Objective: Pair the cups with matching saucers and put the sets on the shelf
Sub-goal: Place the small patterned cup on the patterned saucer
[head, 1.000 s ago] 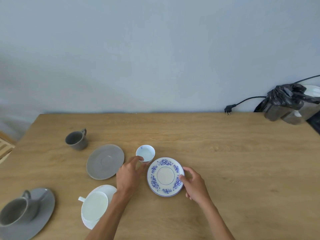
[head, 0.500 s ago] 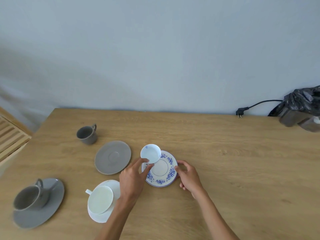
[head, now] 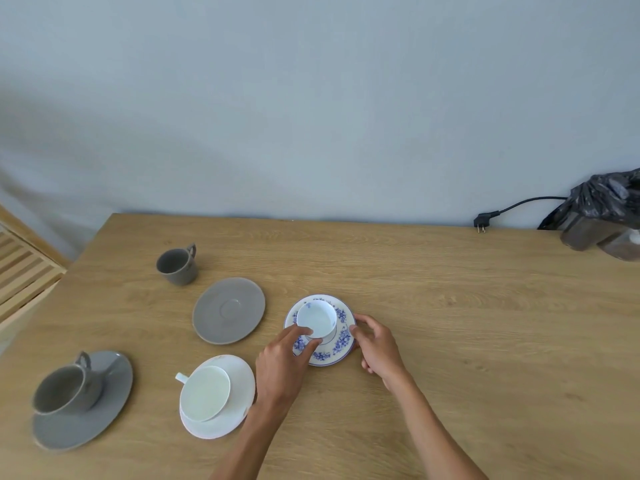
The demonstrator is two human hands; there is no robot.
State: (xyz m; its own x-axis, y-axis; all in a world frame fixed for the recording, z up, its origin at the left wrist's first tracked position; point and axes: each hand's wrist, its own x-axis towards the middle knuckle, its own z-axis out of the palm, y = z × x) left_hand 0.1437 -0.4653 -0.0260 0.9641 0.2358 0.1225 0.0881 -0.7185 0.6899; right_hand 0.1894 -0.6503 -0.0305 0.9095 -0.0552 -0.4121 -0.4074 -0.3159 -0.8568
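A small white cup [head: 317, 318] sits on the middle of the blue-flowered saucer [head: 343, 344]. My left hand [head: 282, 363] pinches the cup's near rim between thumb and forefinger. My right hand [head: 379, 348] grips the saucer's right edge. A white cup [head: 204, 393] stands on a white saucer [head: 235, 415] at the near left. A grey cup [head: 65, 389] stands on a grey saucer [head: 86, 420] at the far left. Another grey cup [head: 176, 265] stands alone on the table, apart from an empty grey saucer [head: 228, 310].
The wooden table [head: 450, 323] meets a pale wall at the back. A slatted wooden shelf [head: 20, 271] stands off the table's left edge. A black plug [head: 485, 220] with cable and a black-bagged object [head: 606, 216] lie at the back right.
My left hand lifted the small white cup from the table and set it on the flowered saucer. My right hand stayed on the saucer's edge. The camera view shifted left.
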